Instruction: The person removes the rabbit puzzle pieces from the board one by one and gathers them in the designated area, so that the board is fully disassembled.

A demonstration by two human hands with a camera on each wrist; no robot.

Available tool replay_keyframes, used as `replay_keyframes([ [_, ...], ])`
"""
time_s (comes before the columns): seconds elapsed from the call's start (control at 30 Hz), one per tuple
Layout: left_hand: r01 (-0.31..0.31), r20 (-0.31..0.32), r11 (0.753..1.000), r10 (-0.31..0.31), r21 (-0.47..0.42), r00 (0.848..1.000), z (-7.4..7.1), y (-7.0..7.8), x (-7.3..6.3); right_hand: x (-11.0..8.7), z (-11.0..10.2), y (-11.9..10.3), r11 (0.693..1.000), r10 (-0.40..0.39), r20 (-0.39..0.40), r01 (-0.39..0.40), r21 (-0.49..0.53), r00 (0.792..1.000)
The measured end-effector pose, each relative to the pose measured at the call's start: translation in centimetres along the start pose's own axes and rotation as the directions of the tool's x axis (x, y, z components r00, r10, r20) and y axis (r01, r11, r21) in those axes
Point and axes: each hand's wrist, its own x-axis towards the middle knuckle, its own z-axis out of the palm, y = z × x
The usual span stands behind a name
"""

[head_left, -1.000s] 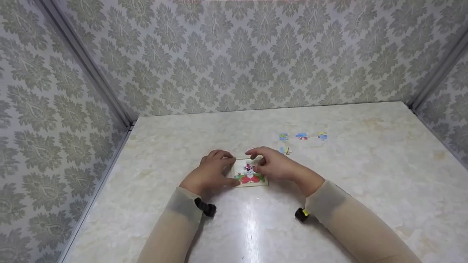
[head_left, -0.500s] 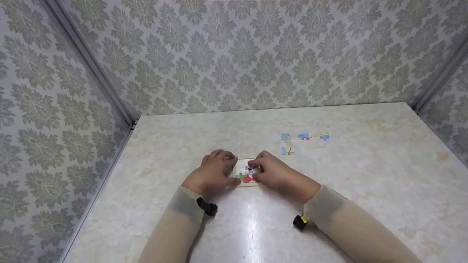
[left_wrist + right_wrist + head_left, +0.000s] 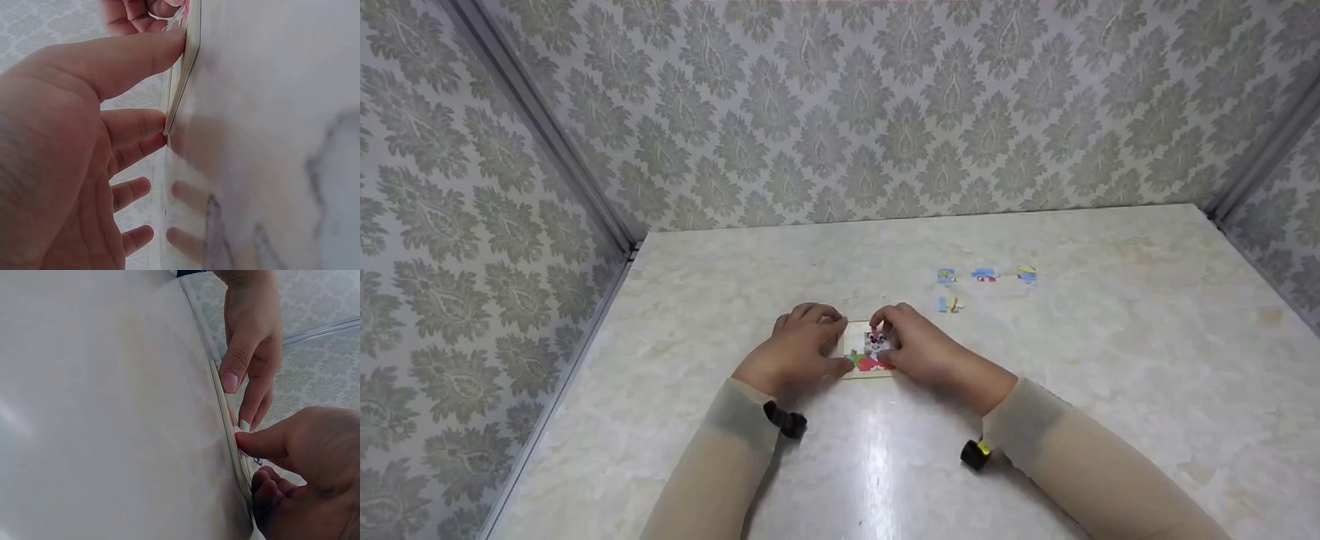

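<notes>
A small puzzle board lies on the table between both hands, with red and green picture parts along its near side. The left hand holds its left side, thumb at the near corner and index finger at the far corner. In the left wrist view, the left thumb rests on the board's rim. The right hand covers the board's right side and pinches a puzzle piece with a cartoon animal face between thumb and fingers. In the right wrist view, the right thumb presses at the piece, mostly hidden.
Several loose puzzle pieces lie beyond the right hand: a blue-green piece, a blue-red piece, a blue-yellow piece and a pale piece. The marbled table meets a patterned wall behind.
The right hand's fingers have come down onto the board and closed around the face piece, which has shifted slightly. The left hand stays at the board's left side.
</notes>
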Motion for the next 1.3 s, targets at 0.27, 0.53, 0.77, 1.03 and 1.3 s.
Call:
replay_keyframes([
  [0.27,0.015,0.009,1.000,-0.015,0.017,1.000,0.0,0.1,0.2,0.0,0.0,0.8,0.999,-0.037,-0.055,0.039,0.028,0.998],
  [0.53,0.016,0.016,0.999,-0.017,0.040,1.000,0.0,0.4,0.2,-0.3,-0.2,0.9,0.998,-0.054,-0.048,0.055,0.009,0.997],
  [0.77,0.018,0.034,1.000,-0.019,0.025,0.999,-0.1,0.7,0.1,-1.2,-2.2,1.6,0.996,0.012,-0.042,-0.008,0.091,0.999],
  [1.03,0.007,0.048,1.000,-0.008,0.017,0.999,0.1,0.5,-0.2,-3.0,-6.2,4.6,0.998,0.033,-0.086,-0.027,0.062,0.996],
  [1.3,0.020,0.031,1.000,-0.020,0.010,0.999,0.0,0.4,-0.4,-4.7,-10.9,8.6,0.995,0.094,-0.169,-0.096,-0.004,0.981],
])
